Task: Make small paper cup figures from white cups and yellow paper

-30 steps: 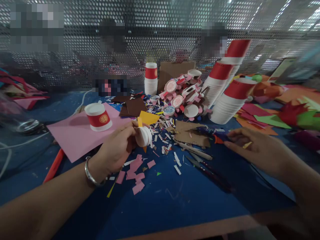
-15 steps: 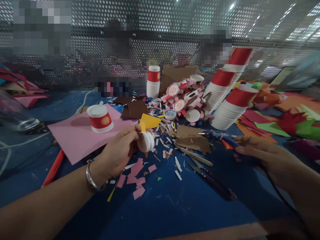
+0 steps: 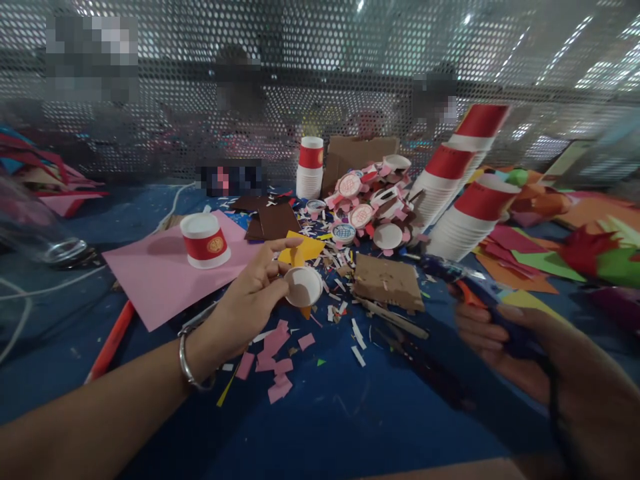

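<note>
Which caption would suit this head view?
Left hand holds a round white piece, right hand a blue glue gun, above a scrap-strewn blue table.

A white disc [image 3: 304, 288] is being held in the left hand [image 3: 250, 290], and a glue gun [image 3: 520, 337] is being gripped in the right hand [image 3: 565, 353]. Between them, cardboard [image 3: 389, 283] and scraps [image 3: 306, 341] are being carried by the blue surface [image 3: 350, 420]; a red-banded cup [image 3: 207, 248] is being supported by pink paper [image 3: 150, 293].

Head-worn view, forward and down
From above its near edge, the camera looks closely across a flat, blue-topped bench [image 3: 300, 430] toward a grey, perforated metal screen [image 3: 325, 40].
</note>
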{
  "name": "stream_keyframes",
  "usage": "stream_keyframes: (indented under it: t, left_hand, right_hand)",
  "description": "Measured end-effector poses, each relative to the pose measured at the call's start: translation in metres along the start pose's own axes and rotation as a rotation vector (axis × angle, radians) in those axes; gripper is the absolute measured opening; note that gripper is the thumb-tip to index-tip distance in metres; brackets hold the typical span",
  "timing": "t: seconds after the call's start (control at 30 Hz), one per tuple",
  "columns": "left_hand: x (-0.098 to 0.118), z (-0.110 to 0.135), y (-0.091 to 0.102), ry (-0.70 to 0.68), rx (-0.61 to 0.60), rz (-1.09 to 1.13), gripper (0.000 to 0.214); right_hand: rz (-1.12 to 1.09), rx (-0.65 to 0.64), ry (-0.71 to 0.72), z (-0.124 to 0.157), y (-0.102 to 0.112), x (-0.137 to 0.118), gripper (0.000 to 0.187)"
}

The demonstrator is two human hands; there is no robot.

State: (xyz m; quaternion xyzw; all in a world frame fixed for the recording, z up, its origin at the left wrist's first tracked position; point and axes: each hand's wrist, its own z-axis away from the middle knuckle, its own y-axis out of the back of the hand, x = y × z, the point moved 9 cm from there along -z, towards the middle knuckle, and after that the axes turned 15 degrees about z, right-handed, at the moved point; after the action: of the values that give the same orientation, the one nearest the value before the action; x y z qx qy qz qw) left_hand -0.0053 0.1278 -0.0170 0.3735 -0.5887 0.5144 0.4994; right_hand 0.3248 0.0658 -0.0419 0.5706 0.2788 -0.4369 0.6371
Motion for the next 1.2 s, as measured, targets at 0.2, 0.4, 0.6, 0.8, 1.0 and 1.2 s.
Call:
stream_keyframes:
  t: [0.2,0.4,0.6,0.8,1.0,1.2]
  left_hand:
    - [-0.004,-0.001,-0.001,0.004,-0.034,0.003,0.059]
    - [-0.008,-0.001,0.003,0.003,-0.023,-0.062,0.054]
    - [0.001,-0.001,0.004,-0.04,0.023,-0.096,0.044]
    - [0.009,-0.002,0.003,-0.072,0.036,-0.091,0.033]
    - [-0.002,-0.006,0.005,-0.004,0.02,-0.155,0.021]
    - [-0.009,-0.012,0.005,0.027,0.042,-0.213,0.021]
  right_hand:
    - [-0.281,-0.206,-0.184,0.003,-0.024,0.006,0.038]
    - [-0.372,-0.366,-0.17,0.0,-0.049,-0.017,0.037]
    - [-0.13,-0.354,-0.109,-0.001,-0.063,-0.049,0.041]
    - [0.197,-0.329,0.104,-0.009,-0.07,-0.077,0.051]
    - [0.256,-0.304,0.405,-0.019,-0.081,-0.099,0.028]
    - [0.318,-0.247,0.472,-0.022,-0.077,-0.095,0.032]
